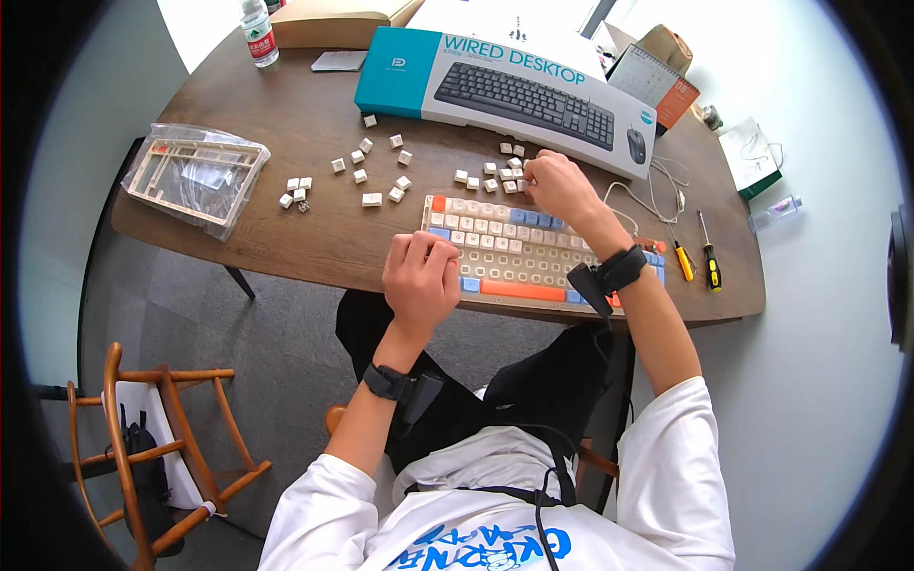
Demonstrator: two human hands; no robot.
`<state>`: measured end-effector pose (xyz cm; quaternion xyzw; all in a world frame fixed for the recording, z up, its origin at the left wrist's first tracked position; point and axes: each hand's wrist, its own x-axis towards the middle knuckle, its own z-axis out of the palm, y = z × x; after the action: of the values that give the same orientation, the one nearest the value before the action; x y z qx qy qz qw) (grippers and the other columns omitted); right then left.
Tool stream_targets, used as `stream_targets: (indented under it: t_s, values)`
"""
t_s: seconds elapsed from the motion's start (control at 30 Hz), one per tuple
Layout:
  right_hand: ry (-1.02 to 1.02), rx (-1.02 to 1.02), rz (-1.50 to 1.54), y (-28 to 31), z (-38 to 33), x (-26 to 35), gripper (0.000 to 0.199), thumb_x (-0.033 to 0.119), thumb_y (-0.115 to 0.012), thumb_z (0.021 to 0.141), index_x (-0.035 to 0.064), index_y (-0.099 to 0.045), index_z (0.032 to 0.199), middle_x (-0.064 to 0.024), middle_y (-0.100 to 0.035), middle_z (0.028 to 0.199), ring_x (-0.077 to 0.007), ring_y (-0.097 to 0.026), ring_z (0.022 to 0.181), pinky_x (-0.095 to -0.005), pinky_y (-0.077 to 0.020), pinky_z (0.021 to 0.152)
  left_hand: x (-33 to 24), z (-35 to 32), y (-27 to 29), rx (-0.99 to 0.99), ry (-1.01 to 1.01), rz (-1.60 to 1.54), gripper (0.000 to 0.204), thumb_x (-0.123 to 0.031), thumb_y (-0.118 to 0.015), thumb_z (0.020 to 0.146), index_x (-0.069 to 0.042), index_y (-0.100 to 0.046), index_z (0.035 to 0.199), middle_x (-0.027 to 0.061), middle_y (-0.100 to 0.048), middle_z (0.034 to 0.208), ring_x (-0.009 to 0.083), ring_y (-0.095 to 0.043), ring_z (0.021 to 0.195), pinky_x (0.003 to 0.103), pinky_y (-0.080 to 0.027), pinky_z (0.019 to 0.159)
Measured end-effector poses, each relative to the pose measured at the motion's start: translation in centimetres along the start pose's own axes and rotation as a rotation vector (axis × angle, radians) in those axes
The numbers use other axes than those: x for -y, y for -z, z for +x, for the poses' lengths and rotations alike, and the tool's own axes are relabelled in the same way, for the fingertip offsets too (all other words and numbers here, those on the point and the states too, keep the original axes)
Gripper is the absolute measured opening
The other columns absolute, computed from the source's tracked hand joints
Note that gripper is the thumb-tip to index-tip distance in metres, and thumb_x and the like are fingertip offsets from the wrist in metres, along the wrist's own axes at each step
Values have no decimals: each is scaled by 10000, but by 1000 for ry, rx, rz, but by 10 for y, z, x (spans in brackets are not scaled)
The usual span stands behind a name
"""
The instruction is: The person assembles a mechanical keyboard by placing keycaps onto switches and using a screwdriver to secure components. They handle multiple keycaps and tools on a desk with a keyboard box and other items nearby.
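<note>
A keyboard (519,257) lies at the table's front edge, in front of me. White, blue and orange keycaps fill its back rows and the bottom row; bare switches show across much of the middle. My left hand (422,283) is closed at the keyboard's left end, fingers curled; whatever it may hold is hidden. Beyond the back edge, my right hand (564,190) pinches at the right side of a cluster of loose white keycaps (490,168), its fingertips on a keycap. More loose keycaps (371,200) are scattered to the left of that cluster.
Behind the keycaps stands a long keyboard box (400,71). A beige frame (195,181) in clear plastic lies at far left, a water bottle (258,33) behind it. Two screwdrivers (711,262) (684,260) and a white cable (657,195) lie at right. A wooden chair (171,428) stands lower left.
</note>
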<state>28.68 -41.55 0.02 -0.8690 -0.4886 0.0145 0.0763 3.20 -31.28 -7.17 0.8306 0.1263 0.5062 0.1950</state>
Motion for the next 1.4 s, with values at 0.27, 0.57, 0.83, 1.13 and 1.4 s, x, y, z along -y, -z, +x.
stream_targets:
  t_s: [0.27, 0.57, 0.83, 1.13, 1.4]
  values:
    - [98, -141, 22, 0, -13, 0, 161, 24, -729, 849, 1, -787, 997, -171, -699, 1066, -392, -700, 1039, -459, -554, 934, -1, 0, 1, 1, 1, 2, 100, -26, -723, 805, -111, -673, 819, 24, -636, 906, 260, -602, 879, 384, -541, 753]
    - [95, -107, 111, 6, -18, 8, 204, 123, -828, 844, -11, -789, 993, -181, -703, 1041, -389, -701, 1024, -456, -559, 938, -1, 0, 0, -3, 0, -9, 96, -29, -723, 813, -114, -678, 817, 18, -642, 906, 258, -602, 875, 378, -538, 749]
    - [110, -109, 110, 1, -14, 9, 130, 74, -765, 863, -16, -782, 955, -187, -704, 1033, -394, -699, 1016, -466, -565, 931, -2, 1, 1, -17, 0, -29, 124, 27, -673, 818, -96, -682, 810, 27, -663, 895, 267, -597, 870, 387, -522, 737]
    - [126, -120, 112, -1, -16, 2, 220, 80, -815, 855, -18, -783, 1050, -170, -719, 1041, -376, -716, 992, -439, -564, 886, 0, 0, 0, -13, -16, -3, 99, -22, -719, 809, -114, -682, 813, 18, -631, 904, 252, -598, 874, 381, -539, 740]
    - [146, -299, 212, 20, -31, 9, 120, 74, -786, 887, -14, -770, 966, -161, -709, 1001, -364, -719, 922, -435, -577, 867, 0, -1, -2, -15, -12, -6, 111, 5, -684, 818, -106, -684, 808, 21, -651, 888, 260, -598, 863, 383, -528, 724]
